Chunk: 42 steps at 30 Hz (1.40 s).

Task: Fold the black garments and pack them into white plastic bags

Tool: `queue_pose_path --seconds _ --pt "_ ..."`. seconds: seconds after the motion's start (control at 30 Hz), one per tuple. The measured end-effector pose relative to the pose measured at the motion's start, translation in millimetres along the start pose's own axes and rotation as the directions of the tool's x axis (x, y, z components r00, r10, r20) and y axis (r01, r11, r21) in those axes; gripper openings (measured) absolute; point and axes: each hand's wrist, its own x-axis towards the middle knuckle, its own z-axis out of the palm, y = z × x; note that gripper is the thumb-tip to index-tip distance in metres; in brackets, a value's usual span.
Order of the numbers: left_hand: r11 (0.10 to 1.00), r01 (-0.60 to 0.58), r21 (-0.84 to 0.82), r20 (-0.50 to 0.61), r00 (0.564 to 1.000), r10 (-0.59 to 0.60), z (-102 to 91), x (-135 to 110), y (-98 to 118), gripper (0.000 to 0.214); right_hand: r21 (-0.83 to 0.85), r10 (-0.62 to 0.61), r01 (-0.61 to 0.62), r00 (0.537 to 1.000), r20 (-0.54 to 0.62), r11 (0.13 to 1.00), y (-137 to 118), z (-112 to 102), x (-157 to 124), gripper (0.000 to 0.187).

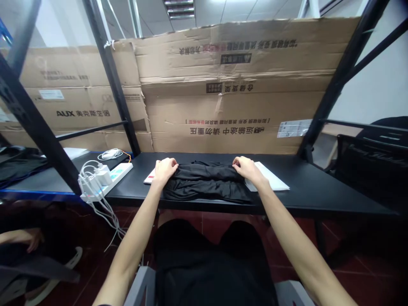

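Note:
A bunched piece of black cloth (pixel 207 180) lies in loose folds on the black table, close to its front edge. My left hand (pixel 165 169) pinches the cloth's far left corner, its fingers closed. At the far right corner my right hand (pixel 247 168) grips the same cloth between thumb and fingers. A white and red flat item (pixel 149 176) shows partly from behind my left hand. White paper (pixel 270 177) lies beside and partly beneath my right hand and wrist.
A white power strip (pixel 119 176) with chargers and trailing cables stands left on the table (pixel 325 187). Cardboard sheets (pixel 229 102) close off the back between dark metal posts (pixel 110 80). Another person's hand (pixel 33 239) is at lower left. A dark chair (pixel 366 165) stands right.

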Motion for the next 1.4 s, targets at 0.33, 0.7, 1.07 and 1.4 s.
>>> queue_pose_path --seconds 0.33,0.7,1.07,1.4 --pt "0.986 0.122 0.117 0.097 0.986 -0.134 -12.3 -30 9 0.043 0.072 -0.254 0.25 0.966 0.042 0.965 -127 21 -30 0.072" --pt "0.981 0.177 -0.085 0.156 0.974 -0.162 -42.8 -17 19 0.026 0.046 -0.136 0.129 0.959 0.247 0.991 -177 65 -52 0.098" --pt "0.975 0.221 -0.013 0.083 0.972 -0.219 -54.3 -16 40 0.026 0.048 -0.137 0.129 0.968 0.212 0.99 -176 73 -53 0.096" --pt "0.976 0.211 -0.046 0.079 0.975 -0.207 -55.8 -13 30 0.026 0.073 -0.117 0.104 0.971 0.209 0.992 -178 71 -56 0.096"
